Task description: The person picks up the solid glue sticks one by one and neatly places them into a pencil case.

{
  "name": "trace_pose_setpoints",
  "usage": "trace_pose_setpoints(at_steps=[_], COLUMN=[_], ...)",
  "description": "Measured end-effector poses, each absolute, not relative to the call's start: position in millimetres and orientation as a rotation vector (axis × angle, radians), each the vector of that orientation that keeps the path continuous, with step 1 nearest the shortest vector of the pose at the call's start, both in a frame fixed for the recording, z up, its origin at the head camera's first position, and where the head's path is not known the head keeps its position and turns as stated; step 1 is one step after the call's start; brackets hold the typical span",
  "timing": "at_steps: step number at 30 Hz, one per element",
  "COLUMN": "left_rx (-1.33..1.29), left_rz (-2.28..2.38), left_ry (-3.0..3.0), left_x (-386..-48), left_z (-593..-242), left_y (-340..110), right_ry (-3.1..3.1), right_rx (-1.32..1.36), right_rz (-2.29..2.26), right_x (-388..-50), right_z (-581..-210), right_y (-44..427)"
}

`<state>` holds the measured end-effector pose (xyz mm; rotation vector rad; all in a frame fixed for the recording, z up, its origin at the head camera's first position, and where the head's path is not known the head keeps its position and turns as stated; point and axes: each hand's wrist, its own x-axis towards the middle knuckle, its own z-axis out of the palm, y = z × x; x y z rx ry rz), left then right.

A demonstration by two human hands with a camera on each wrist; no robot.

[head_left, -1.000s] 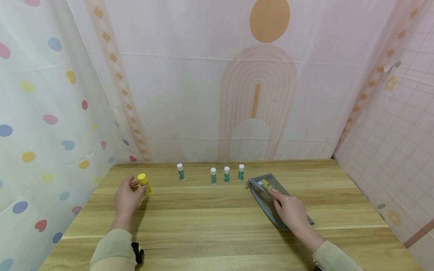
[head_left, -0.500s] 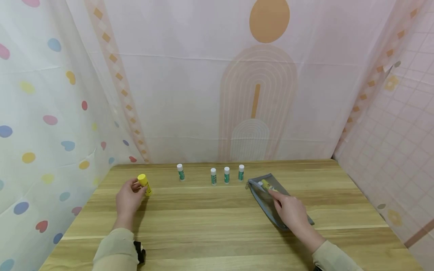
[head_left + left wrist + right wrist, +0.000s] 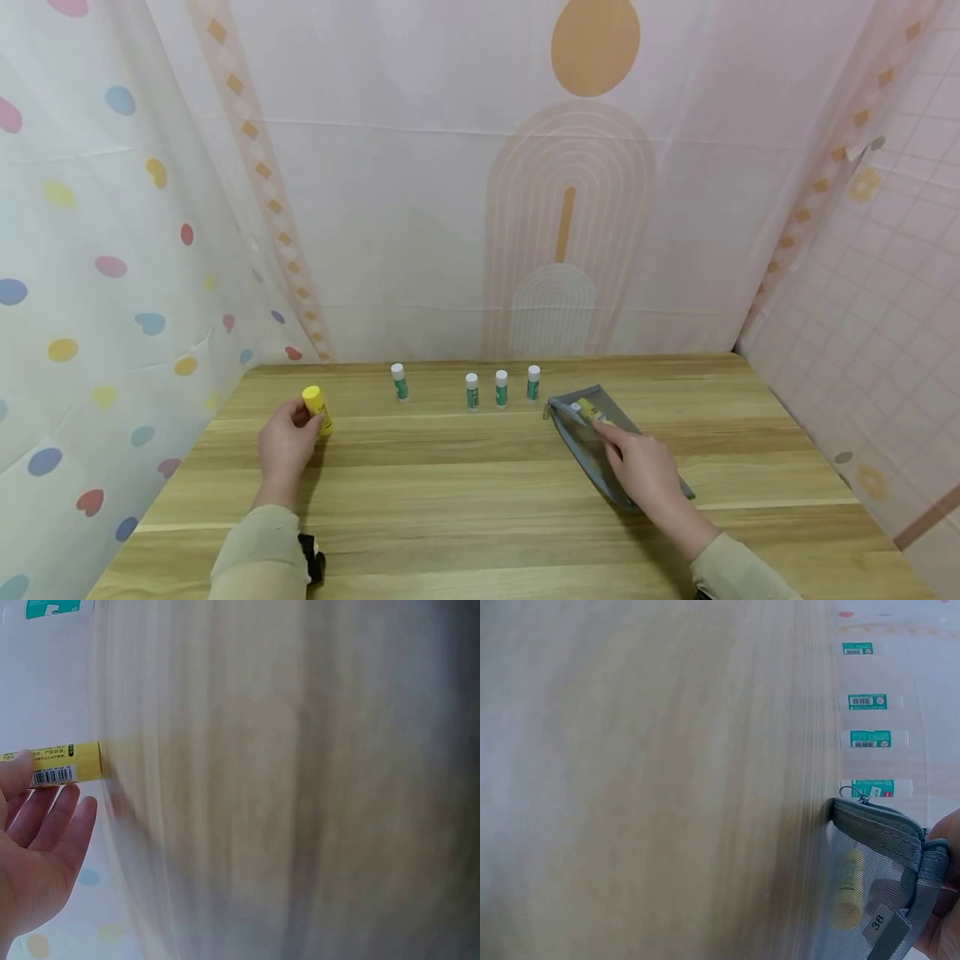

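Observation:
My left hand [image 3: 287, 443] holds a yellow glue stick [image 3: 317, 410] between thumb and fingers at the left of the table. The stick stands about upright, and the left wrist view shows its barcode side [image 3: 56, 776] and the thumb across it. My right hand [image 3: 647, 468] grips the edge of a grey mesh zip pouch [image 3: 877, 831] that lies on the table. Through the mesh a yellow glue stick [image 3: 850, 889] shows inside, with a white end visible from the head view. Some of the right fingers are hidden by the pouch.
Several white-capped green glue sticks stand along the back of the wooden table [image 3: 465, 492]: one glue stick [image 3: 400, 383] apart on the left, the others, such as the middle glue stick [image 3: 501, 389], closer to the pouch. A patterned curtain [image 3: 405, 208] hangs behind the table.
My left fingers have come in closer around the yellow glue stick, and that hand has shifted slightly right. The right hand and pouch stay where they were.

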<state>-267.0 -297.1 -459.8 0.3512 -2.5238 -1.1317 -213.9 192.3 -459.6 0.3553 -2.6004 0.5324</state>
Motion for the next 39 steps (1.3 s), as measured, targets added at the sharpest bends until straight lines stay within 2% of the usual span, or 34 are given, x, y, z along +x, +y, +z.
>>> trace_pose_setpoints(at_steps=[39], left_rx=[0.096], left_rz=[-1.116], left_ry=[-2.604], left_x=[-266.1], left_z=[-445.4], left_y=[-261.4], right_ry=[-2.588], right_rx=[0.354], right_rz=[0.530], right_x=[-214.3], right_z=[-460.7], right_y=[192.3])
